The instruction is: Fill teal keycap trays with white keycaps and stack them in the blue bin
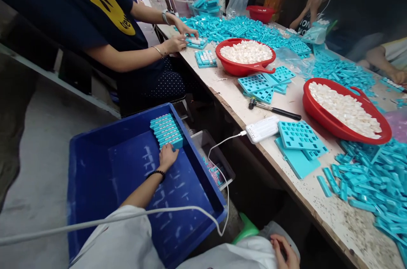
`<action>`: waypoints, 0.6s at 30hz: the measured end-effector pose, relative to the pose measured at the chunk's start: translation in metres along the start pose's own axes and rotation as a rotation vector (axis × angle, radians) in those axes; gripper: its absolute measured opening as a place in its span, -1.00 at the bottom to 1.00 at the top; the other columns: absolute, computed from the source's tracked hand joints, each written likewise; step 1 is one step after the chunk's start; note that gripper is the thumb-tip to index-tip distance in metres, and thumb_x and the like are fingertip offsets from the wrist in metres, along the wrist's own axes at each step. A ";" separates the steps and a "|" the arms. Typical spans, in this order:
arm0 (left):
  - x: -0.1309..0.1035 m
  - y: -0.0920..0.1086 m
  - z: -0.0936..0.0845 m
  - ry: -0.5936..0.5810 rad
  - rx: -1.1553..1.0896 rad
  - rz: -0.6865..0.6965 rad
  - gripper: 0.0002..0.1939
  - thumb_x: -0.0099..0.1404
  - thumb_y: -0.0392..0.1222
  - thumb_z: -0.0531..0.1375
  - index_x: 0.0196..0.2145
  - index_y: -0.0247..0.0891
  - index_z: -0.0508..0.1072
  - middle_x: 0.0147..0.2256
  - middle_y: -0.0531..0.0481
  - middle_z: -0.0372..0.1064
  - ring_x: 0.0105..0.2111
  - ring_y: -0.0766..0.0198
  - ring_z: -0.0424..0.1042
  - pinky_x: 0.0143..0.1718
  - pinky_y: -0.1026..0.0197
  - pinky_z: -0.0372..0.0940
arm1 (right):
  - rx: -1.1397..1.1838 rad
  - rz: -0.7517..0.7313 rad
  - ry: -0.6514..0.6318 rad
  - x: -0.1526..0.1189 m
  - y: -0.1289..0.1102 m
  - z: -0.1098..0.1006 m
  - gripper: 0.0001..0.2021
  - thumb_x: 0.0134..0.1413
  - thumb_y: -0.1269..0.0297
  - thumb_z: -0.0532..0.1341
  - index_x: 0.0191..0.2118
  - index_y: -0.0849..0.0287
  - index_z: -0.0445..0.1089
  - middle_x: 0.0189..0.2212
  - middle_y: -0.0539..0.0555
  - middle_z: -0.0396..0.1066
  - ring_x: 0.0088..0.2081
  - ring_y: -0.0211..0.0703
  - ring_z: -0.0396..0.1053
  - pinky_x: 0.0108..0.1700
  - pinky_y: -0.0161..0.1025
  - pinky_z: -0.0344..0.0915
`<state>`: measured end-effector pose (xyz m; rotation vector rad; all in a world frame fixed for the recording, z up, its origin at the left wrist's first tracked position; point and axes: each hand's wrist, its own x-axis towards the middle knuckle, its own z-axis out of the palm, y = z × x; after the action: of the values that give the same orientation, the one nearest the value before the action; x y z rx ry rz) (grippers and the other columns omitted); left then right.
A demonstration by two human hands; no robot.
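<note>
Inside a blue bin (127, 184), at its far right corner, stands a tight row of turquoise pieces (165, 129) with white parts between them. My left hand (168, 158), with a dark beaded bracelet at the wrist, reaches down to the near end of this row. Its fingers are curled against the nearest turquoise piece, and their tips are partly hidden. Low in the view, my right hand (284, 253) rests by my lap, partly cut off by the bottom edge. Its fingers are loosely bent and slightly apart, with nothing seen in them.
A worktable (270, 150) on the right bears red bowls (246, 69) of white pieces, turquoise trays (300, 135), heaped turquoise pieces (375, 180), a hammer (276, 110) and a power bank (262, 129). Its white cable (178, 208) crosses the bin. A person works at left; others sit opposite.
</note>
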<state>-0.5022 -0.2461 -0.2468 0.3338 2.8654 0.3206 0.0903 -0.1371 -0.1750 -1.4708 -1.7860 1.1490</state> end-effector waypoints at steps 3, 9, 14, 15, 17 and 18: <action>-0.021 0.003 0.004 -0.066 -0.086 0.032 -0.63 0.43 -0.07 0.23 0.11 -0.28 0.40 0.07 -0.15 0.40 -0.03 0.08 0.48 -0.04 -0.06 0.45 | 0.063 0.038 -0.009 0.004 0.001 -0.003 -0.42 0.04 -0.36 0.24 -0.34 0.14 0.60 -0.66 0.02 0.38 -0.62 -0.12 0.37 -0.50 -0.26 0.41; -0.031 0.020 -0.002 -0.165 -0.161 0.062 -0.63 0.43 -0.07 0.23 0.11 -0.27 0.41 0.07 -0.15 0.40 -0.03 0.08 0.48 -0.04 -0.06 0.45 | 0.134 0.033 -0.129 0.012 0.017 -0.017 -0.48 0.05 -0.23 0.29 -0.26 0.21 0.63 -0.74 -0.05 0.23 -0.69 -0.20 0.25 -0.61 -0.33 0.26; -0.036 0.031 -0.021 -0.086 -0.205 -0.040 -0.61 0.42 -0.07 0.24 0.13 -0.26 0.40 0.09 -0.16 0.38 0.00 0.07 0.47 -0.02 -0.08 0.44 | 0.143 -0.029 -0.150 0.012 0.016 -0.015 -0.55 0.09 -0.15 0.29 -0.27 0.20 0.62 -0.74 -0.06 0.23 -0.68 -0.19 0.26 -0.60 -0.32 0.27; -0.041 0.033 -0.025 -0.067 -0.227 -0.051 -0.61 0.42 -0.07 0.24 0.13 -0.26 0.40 0.09 -0.16 0.39 -0.01 0.07 0.47 -0.02 -0.07 0.44 | 0.141 -0.035 -0.152 0.012 0.014 -0.014 -0.55 0.09 -0.15 0.29 -0.28 0.20 0.62 -0.73 -0.06 0.23 -0.68 -0.19 0.26 -0.60 -0.33 0.27; -0.056 0.040 -0.034 -0.022 -0.283 -0.050 -0.61 0.42 -0.06 0.24 0.11 -0.27 0.40 0.07 -0.15 0.40 -0.03 0.08 0.48 -0.04 -0.06 0.45 | 0.134 -0.036 -0.167 0.012 0.009 -0.011 -0.54 0.10 -0.16 0.29 -0.28 0.21 0.61 -0.73 -0.06 0.22 -0.68 -0.20 0.25 -0.61 -0.33 0.25; -0.064 0.044 -0.041 0.005 -0.312 -0.034 -0.62 0.42 -0.06 0.24 0.10 -0.28 0.41 0.05 -0.15 0.41 -0.05 0.08 0.48 -0.05 -0.06 0.46 | 0.132 -0.030 -0.181 0.011 0.007 -0.011 -0.54 0.11 -0.16 0.28 -0.27 0.21 0.61 -0.73 -0.07 0.21 -0.68 -0.20 0.24 -0.62 -0.33 0.24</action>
<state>-0.4438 -0.2279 -0.1841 0.2237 2.7615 0.7503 0.0999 -0.1229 -0.1771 -1.2955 -1.8060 1.3949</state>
